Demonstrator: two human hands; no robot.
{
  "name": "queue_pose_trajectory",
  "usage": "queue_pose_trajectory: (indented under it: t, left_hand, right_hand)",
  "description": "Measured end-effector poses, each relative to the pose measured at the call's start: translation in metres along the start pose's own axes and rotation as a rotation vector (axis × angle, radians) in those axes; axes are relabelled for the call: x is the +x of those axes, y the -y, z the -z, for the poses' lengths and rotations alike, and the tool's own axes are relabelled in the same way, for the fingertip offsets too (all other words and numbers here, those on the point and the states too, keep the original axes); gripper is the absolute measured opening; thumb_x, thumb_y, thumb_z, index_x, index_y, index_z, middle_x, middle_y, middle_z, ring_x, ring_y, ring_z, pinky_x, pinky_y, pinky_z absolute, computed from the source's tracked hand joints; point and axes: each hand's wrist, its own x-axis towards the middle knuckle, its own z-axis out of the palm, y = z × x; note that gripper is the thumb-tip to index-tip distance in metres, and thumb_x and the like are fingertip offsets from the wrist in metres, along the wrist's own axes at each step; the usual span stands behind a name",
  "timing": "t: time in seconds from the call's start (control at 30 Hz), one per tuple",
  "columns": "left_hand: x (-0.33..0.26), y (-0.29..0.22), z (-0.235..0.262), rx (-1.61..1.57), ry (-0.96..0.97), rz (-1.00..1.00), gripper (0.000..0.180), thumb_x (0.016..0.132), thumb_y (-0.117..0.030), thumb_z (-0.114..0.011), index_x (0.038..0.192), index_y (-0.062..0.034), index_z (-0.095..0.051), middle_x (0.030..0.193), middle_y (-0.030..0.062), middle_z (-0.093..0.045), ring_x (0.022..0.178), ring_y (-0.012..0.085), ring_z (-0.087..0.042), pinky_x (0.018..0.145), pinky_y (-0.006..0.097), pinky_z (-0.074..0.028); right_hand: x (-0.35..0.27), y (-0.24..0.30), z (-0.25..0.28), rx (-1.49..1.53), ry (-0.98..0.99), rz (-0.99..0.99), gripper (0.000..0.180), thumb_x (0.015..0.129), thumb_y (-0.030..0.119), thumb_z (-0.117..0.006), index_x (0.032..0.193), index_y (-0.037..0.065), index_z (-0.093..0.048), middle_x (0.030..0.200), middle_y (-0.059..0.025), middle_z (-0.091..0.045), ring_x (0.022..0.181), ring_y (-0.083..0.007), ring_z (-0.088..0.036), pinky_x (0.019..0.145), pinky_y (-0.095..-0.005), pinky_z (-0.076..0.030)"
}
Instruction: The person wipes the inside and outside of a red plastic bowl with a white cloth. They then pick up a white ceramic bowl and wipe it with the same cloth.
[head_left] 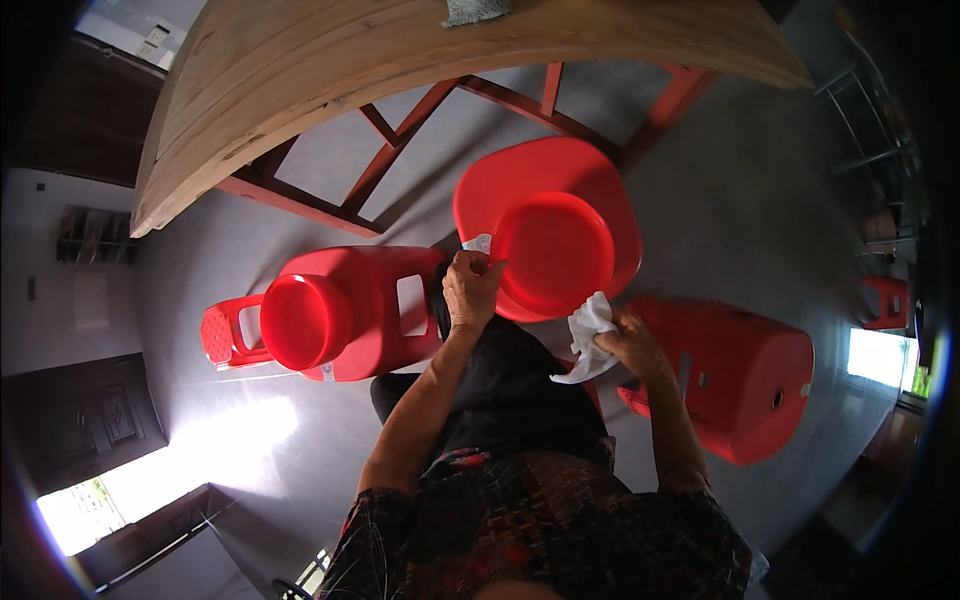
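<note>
A round red plastic basin [556, 250] sits on a red plastic stool [510, 175] in front of me. The fingers of my left hand [472, 290] are closed at the basin's left rim, just below a small pale label [478, 243] on the stool's edge. My right hand [635, 345] grips a crumpled white cloth [590, 330] near the basin's lower right side. Part of the cloth hangs down over my lap.
A wooden table [400, 70] with red legs stands beyond the stool. On my left, another red basin [298, 322] rests on a red stool [370, 290]. A red stool [760, 390] lies tipped over on my right. A grey cloth [476, 10] lies on the table.
</note>
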Motion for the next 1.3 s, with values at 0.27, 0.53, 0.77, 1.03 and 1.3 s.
queue_pose_trajectory:
  t: [0.27,0.53,0.77,1.03,1.3]
  left_hand:
    - [0.017,0.033,-0.01,-0.043,0.04,0.002,0.017,0.071,-0.014,-0.067,0.073,-0.0006,-0.058,0.06,0.0113,-0.058,0.053,0.021,-0.06,0.046,0.035,-0.049]
    - [0.019,0.016,-0.05,0.411,-0.15,-0.076,0.017,0.081,-0.019,-0.051,0.088,-0.006,-0.059,0.078,0.0134,-0.063,0.07,0.0309,-0.064,0.059,0.041,-0.052]
    - [0.017,0.031,-0.017,-0.185,-0.128,0.003,0.016,0.083,-0.015,-0.05,0.081,-0.0014,-0.057,0.083,0.0243,-0.062,0.082,0.0439,-0.061,0.066,0.052,-0.049]
    - [0.014,0.027,0.02,-0.392,-0.212,-0.191,0.023,0.085,-0.008,-0.051,0.106,-0.0022,-0.046,0.078,0.0219,-0.061,0.08,0.0405,-0.06,0.07,0.048,-0.048]
    - [0.035,0.037,0.044,-0.469,-0.196,-0.064,0.029,0.084,-0.008,-0.052,0.104,-0.0034,-0.032,0.073,0.022,-0.056,0.075,0.0444,-0.057,0.062,0.052,-0.043]
  right_hand:
    - [0.02,-0.056,0.029,-0.97,-0.129,0.714,0.025,0.074,0.009,-0.06,0.097,0.0,-0.064,0.093,-0.0101,-0.061,0.084,-0.0215,-0.058,0.074,-0.0329,-0.047]
    - [0.024,-0.099,0.055,-0.512,-0.107,0.893,0.035,0.084,0.012,-0.059,0.115,-0.001,-0.051,0.121,-0.0209,-0.051,0.104,-0.0294,-0.056,0.084,-0.0428,-0.048]
    - [0.08,0.031,-0.088,0.082,0.123,-0.169,0.015,0.085,0.008,-0.045,0.099,0.005,-0.05,0.086,-0.0105,-0.057,0.077,-0.0196,-0.059,0.069,-0.0332,-0.051]
    - [0.144,0.055,-0.195,0.008,0.321,-0.197,0.018,0.086,0.009,-0.045,0.103,0.004,-0.049,0.091,-0.0115,-0.056,0.081,-0.0204,-0.058,0.072,-0.0338,-0.05]
    - [0.179,0.063,-0.231,-0.011,0.37,-0.246,0.021,0.087,0.01,-0.045,0.106,0.003,-0.049,0.095,-0.0124,-0.056,0.086,-0.0212,-0.058,0.075,-0.0344,-0.048]
